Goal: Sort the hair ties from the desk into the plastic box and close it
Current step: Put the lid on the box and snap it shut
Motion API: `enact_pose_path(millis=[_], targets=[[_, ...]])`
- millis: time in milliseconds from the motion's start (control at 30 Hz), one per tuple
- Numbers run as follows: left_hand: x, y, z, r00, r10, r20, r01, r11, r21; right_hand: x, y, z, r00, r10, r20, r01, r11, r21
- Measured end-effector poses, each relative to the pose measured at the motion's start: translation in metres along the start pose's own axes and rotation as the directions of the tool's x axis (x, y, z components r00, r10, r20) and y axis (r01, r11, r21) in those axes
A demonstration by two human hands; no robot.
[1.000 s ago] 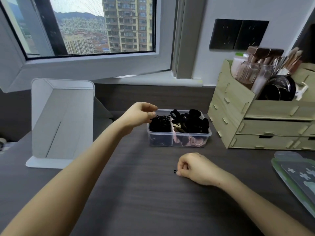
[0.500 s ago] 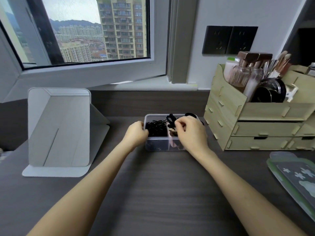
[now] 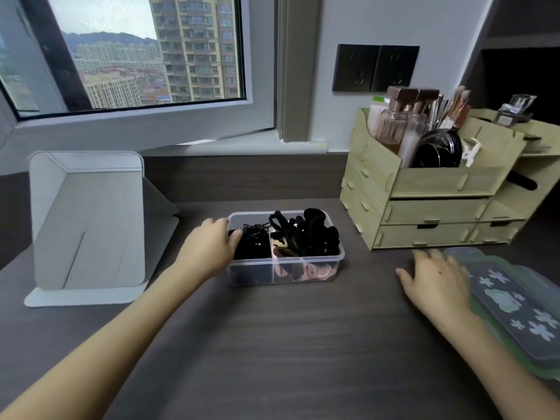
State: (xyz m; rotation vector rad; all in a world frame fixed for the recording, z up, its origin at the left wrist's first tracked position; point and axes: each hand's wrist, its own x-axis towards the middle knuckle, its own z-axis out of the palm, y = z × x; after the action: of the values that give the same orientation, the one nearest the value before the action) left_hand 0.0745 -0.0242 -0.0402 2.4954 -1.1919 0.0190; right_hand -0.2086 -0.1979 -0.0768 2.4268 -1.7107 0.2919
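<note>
Dark wood-grain counter (image 3: 288, 344) under both your hands, box uncovered.
Your right hand (image 3: 436, 280) lies flat, fingers spread, at the left edge of the green-rimmed flower-print lid (image 3: 515, 313). Farther out, your left hand (image 3: 212, 247) grips the left end of the clear plastic box (image 3: 285, 272), thumb over its rim; black and pink hair ties (image 3: 312, 234) fill its compartments. A pale wooden drawer organiser (image 3: 424, 207) stands behind.

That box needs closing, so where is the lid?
Head view: the green-rimmed lid lies on the desk's right side, beside the right hand, before the wooden organizer.
</note>
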Motion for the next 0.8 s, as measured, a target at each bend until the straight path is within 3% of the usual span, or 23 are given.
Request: enact_pose_path(millis=[100,167,233,367,500,633,700,800], targets=[[-0.012,0.027,0.002,0.960,0.273,-0.054,-0.275,0.961,-0.032,-0.003,0.022,0.004,0.986,0.150,0.069,-0.135,0.973,-0.187],[-0.014,0.048,0.009,0.878,0.479,0.017,-0.479,0.877,0.038,-0.003,0.034,0.006,0.959,0.256,0.125,-0.224,0.948,-0.227],[-0.011,0.064,0.021,0.811,0.576,0.105,-0.585,0.805,0.099,-0.004,0.043,0.006,0.921,0.345,0.178,-0.312,0.931,-0.191],[-0.001,0.085,0.033,0.806,0.546,0.228,-0.580,0.804,0.126,-0.016,0.045,-0.001,0.953,0.264,0.150,-0.235,0.954,-0.186],[0.003,0.086,0.031,0.812,0.499,0.304,-0.532,0.846,0.031,-0.032,0.030,-0.017,0.982,0.135,0.134,-0.107,0.974,-0.200],[0.002,0.083,0.029,0.807,0.456,0.375,-0.516,0.854,0.071,-0.056,0.005,-0.051,0.999,0.011,0.042,-0.002,0.980,-0.201],[-0.001,0.086,0.022,0.803,0.469,0.369,-0.497,0.867,-0.021,-0.066,-0.007,-0.075,0.999,-0.051,-0.012,0.049,0.988,-0.145],[-0.002,0.084,0.005,0.832,0.483,0.274,-0.403,0.864,-0.301,-0.071,-0.016,-0.111,0.990,-0.086,-0.109,0.082,0.996,-0.039]])
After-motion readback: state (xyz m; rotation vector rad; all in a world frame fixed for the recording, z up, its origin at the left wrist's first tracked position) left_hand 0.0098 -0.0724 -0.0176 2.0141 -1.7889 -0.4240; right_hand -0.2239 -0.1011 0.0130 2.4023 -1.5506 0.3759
